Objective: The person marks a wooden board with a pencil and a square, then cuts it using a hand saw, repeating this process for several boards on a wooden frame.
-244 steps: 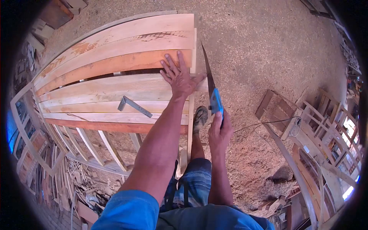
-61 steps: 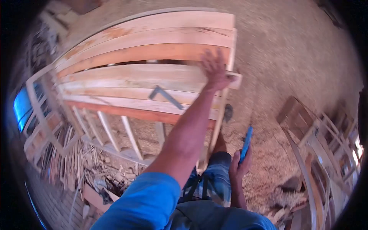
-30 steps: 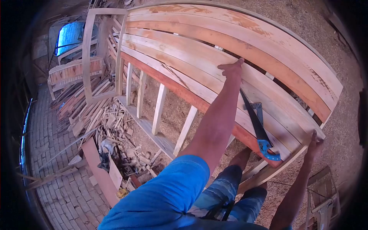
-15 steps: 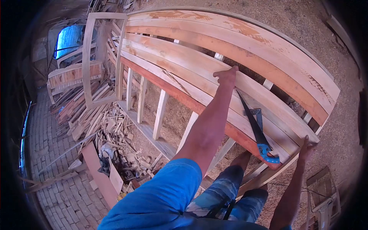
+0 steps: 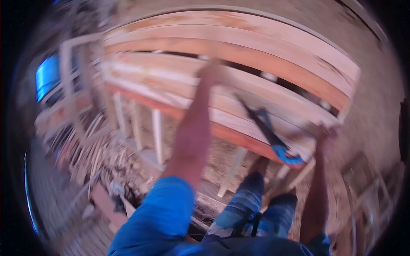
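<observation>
A long pale plank (image 5: 273, 91) lies among other boards on a waist-high wooden frame. My left hand (image 5: 209, 70) is on its far edge, by the dark gap, with the fingers curled over it and blurred by motion. At the plank's right end, my right hand (image 5: 326, 133) is closed around the corner, also smeared. Between the hands, a handsaw (image 5: 267, 130) with a blue handle rests on the nearer boards. Partly beneath its blade is a dark metal square (image 5: 263, 115). A reddish board (image 5: 239, 137) forms the near edge.
Past the gap lie an orange-brown board (image 5: 256, 64) and paler boards. An upright rectangular frame (image 5: 66, 81) stands at the left end. Scrap wood (image 5: 96, 145) is heaped on the floor at left. A wooden frame piece (image 5: 367, 187) stands at lower right. Upright slats (image 5: 158, 132) support the near side.
The view has swung, so the boards, saw and both hands appear further left, and the picture is blurred. My hands stay at the same plank.
</observation>
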